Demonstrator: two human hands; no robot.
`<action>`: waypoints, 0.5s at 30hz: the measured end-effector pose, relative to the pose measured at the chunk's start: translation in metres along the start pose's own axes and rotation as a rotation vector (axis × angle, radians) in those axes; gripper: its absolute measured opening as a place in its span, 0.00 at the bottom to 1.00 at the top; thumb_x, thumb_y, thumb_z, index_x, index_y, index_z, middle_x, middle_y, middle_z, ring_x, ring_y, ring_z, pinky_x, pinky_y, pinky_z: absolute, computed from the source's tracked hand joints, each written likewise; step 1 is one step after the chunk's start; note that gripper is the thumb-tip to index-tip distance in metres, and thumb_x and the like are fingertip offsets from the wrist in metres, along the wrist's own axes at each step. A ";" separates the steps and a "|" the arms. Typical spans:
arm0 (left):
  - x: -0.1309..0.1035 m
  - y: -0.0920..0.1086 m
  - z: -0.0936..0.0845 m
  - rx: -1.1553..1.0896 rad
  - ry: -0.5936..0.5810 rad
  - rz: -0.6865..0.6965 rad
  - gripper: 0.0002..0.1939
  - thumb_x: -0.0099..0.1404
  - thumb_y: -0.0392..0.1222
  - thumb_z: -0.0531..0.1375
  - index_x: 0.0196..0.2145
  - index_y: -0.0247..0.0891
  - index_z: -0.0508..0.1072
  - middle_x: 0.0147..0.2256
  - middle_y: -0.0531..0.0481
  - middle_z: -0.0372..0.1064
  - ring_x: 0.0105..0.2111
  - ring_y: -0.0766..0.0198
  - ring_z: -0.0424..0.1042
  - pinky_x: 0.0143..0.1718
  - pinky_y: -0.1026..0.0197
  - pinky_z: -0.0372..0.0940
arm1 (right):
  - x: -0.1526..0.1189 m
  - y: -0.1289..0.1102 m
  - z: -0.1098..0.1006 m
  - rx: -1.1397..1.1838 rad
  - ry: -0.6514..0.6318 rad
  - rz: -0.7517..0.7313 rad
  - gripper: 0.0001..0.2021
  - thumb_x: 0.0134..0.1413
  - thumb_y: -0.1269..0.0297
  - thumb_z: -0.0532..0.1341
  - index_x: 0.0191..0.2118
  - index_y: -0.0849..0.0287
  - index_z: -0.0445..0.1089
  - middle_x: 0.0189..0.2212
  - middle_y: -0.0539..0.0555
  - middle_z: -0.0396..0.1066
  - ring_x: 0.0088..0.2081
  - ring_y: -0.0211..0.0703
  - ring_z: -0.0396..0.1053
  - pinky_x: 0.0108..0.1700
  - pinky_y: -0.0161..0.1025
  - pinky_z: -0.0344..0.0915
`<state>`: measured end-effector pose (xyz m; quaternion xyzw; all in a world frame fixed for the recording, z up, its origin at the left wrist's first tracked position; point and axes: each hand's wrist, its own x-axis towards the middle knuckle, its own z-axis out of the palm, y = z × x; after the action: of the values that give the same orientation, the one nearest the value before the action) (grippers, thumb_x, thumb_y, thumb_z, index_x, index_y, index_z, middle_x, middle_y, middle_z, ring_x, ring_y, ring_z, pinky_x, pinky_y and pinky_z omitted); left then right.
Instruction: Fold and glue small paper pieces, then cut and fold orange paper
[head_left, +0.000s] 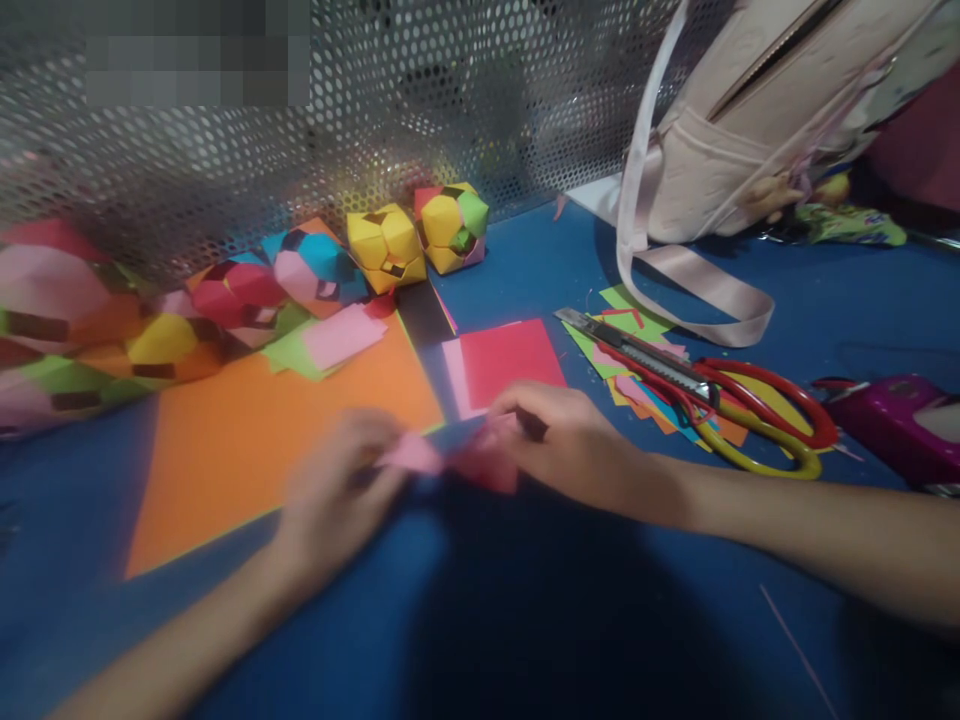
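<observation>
Between my hands, above the blue table, are folded paper pieces, blurred by motion. My left hand (pixel 341 490) pinches a small pink paper piece (pixel 414 454). Closed on a darker red-pink folded paper (pixel 491 458) is my right hand (pixel 566 440). Whether the two pieces touch is too blurred to tell. Just beyond them lie red square sheets (pixel 512 362) over pink ones. A large orange sheet (pixel 300 430) spreads behind and beside my left hand.
Folded paper balls (pixel 386 247) line a perforated metal panel (pixel 337 130). Scissors (pixel 780 415) and a cutter (pixel 637 350) lie on colored scraps at the right, near a purple object (pixel 900 420). A pale bag (pixel 720 150) with a strap stands behind them.
</observation>
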<state>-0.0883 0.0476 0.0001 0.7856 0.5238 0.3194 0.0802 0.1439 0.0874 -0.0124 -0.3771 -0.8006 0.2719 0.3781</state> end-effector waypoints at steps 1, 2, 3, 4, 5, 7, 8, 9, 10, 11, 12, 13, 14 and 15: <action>-0.001 -0.004 0.000 0.021 0.077 0.070 0.02 0.62 0.36 0.57 0.33 0.41 0.66 0.36 0.49 0.71 0.37 0.62 0.73 0.35 0.59 0.70 | 0.002 0.001 -0.001 -0.004 0.045 -0.026 0.06 0.54 0.74 0.55 0.29 0.58 0.64 0.24 0.48 0.67 0.26 0.33 0.65 0.30 0.32 0.61; -0.002 -0.008 -0.001 0.048 0.135 0.139 0.04 0.61 0.35 0.59 0.33 0.41 0.65 0.39 0.49 0.71 0.38 0.61 0.73 0.35 0.59 0.70 | 0.004 0.002 -0.002 -0.014 0.096 -0.067 0.06 0.54 0.75 0.55 0.29 0.58 0.64 0.25 0.48 0.67 0.27 0.34 0.64 0.30 0.32 0.61; -0.003 -0.012 0.000 0.079 0.159 0.197 0.06 0.60 0.34 0.59 0.33 0.41 0.64 0.43 0.48 0.70 0.40 0.61 0.74 0.36 0.59 0.70 | 0.005 0.004 -0.003 -0.031 0.147 -0.126 0.07 0.54 0.76 0.54 0.29 0.58 0.63 0.26 0.49 0.67 0.29 0.34 0.65 0.31 0.32 0.62; -0.005 -0.016 0.000 0.114 0.154 0.236 0.07 0.59 0.32 0.59 0.33 0.41 0.64 0.45 0.47 0.69 0.40 0.61 0.74 0.36 0.59 0.71 | 0.006 0.005 -0.004 -0.060 0.186 -0.198 0.07 0.54 0.77 0.54 0.29 0.58 0.62 0.28 0.51 0.68 0.32 0.36 0.66 0.33 0.33 0.63; -0.006 -0.019 0.001 0.149 0.127 0.252 0.08 0.59 0.31 0.59 0.32 0.41 0.64 0.47 0.47 0.69 0.40 0.61 0.74 0.37 0.59 0.71 | 0.006 0.007 -0.006 -0.106 0.196 -0.273 0.07 0.54 0.77 0.53 0.30 0.59 0.62 0.31 0.53 0.69 0.34 0.37 0.67 0.35 0.34 0.64; -0.008 -0.023 0.002 0.200 0.039 0.245 0.07 0.61 0.30 0.56 0.34 0.40 0.64 0.49 0.45 0.68 0.41 0.60 0.74 0.37 0.58 0.71 | 0.004 0.009 -0.010 -0.247 0.117 -0.404 0.08 0.56 0.77 0.53 0.30 0.59 0.63 0.35 0.56 0.71 0.38 0.39 0.68 0.38 0.36 0.64; -0.007 -0.024 0.002 0.214 -0.015 0.247 0.06 0.61 0.31 0.55 0.35 0.40 0.64 0.50 0.44 0.68 0.42 0.59 0.74 0.37 0.58 0.71 | 0.001 0.009 -0.012 -0.334 0.051 -0.459 0.08 0.57 0.76 0.53 0.30 0.59 0.64 0.36 0.57 0.71 0.38 0.41 0.68 0.38 0.37 0.64; -0.006 -0.023 0.002 0.228 -0.070 0.253 0.04 0.62 0.32 0.55 0.35 0.39 0.64 0.49 0.42 0.68 0.44 0.57 0.74 0.37 0.58 0.71 | -0.001 0.008 -0.015 -0.420 -0.020 -0.508 0.08 0.57 0.75 0.53 0.29 0.60 0.65 0.36 0.57 0.72 0.37 0.42 0.68 0.38 0.38 0.64; -0.005 -0.022 0.000 0.240 -0.119 0.261 0.02 0.63 0.34 0.54 0.35 0.39 0.64 0.49 0.40 0.69 0.45 0.55 0.73 0.37 0.57 0.71 | -0.004 0.006 -0.018 -0.494 -0.090 -0.548 0.08 0.58 0.73 0.53 0.29 0.60 0.66 0.36 0.58 0.72 0.36 0.43 0.68 0.37 0.40 0.63; -0.003 -0.020 -0.002 0.250 -0.169 0.272 0.01 0.64 0.36 0.54 0.34 0.39 0.63 0.48 0.38 0.69 0.45 0.54 0.73 0.36 0.56 0.71 | -0.006 0.004 -0.021 -0.548 -0.147 -0.577 0.08 0.58 0.71 0.54 0.29 0.61 0.67 0.35 0.59 0.72 0.35 0.44 0.68 0.37 0.42 0.63; 0.000 -0.018 -0.004 0.251 -0.220 0.280 0.01 0.63 0.37 0.54 0.34 0.39 0.63 0.47 0.37 0.70 0.44 0.52 0.74 0.35 0.55 0.71 | -0.008 0.002 -0.025 -0.578 -0.186 -0.589 0.09 0.58 0.68 0.54 0.29 0.61 0.68 0.35 0.60 0.72 0.35 0.46 0.68 0.37 0.44 0.63; 0.002 -0.015 -0.008 0.243 -0.272 0.283 0.01 0.63 0.37 0.55 0.34 0.39 0.63 0.46 0.38 0.71 0.42 0.52 0.74 0.34 0.55 0.71 | -0.010 -0.001 -0.027 -0.588 -0.211 -0.579 0.09 0.57 0.66 0.55 0.29 0.62 0.68 0.35 0.61 0.72 0.35 0.47 0.68 0.37 0.45 0.63; 0.004 -0.013 -0.011 0.220 -0.322 0.283 0.04 0.61 0.37 0.55 0.36 0.39 0.64 0.46 0.38 0.71 0.41 0.52 0.75 0.34 0.54 0.71 | -0.010 -0.003 -0.030 -0.575 -0.225 -0.555 0.09 0.57 0.64 0.56 0.31 0.63 0.69 0.36 0.61 0.72 0.36 0.49 0.69 0.37 0.46 0.64; 0.005 -0.012 -0.014 0.190 -0.364 0.280 0.08 0.60 0.38 0.56 0.38 0.40 0.65 0.46 0.39 0.71 0.41 0.52 0.74 0.35 0.54 0.71 | -0.011 -0.005 -0.031 -0.541 -0.229 -0.522 0.10 0.57 0.62 0.57 0.33 0.63 0.69 0.37 0.62 0.72 0.37 0.50 0.69 0.38 0.46 0.64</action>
<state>-0.1042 0.0545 0.0080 0.8991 0.4145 0.1299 0.0543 0.1717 0.0807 0.0047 -0.2141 -0.9493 -0.0143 0.2298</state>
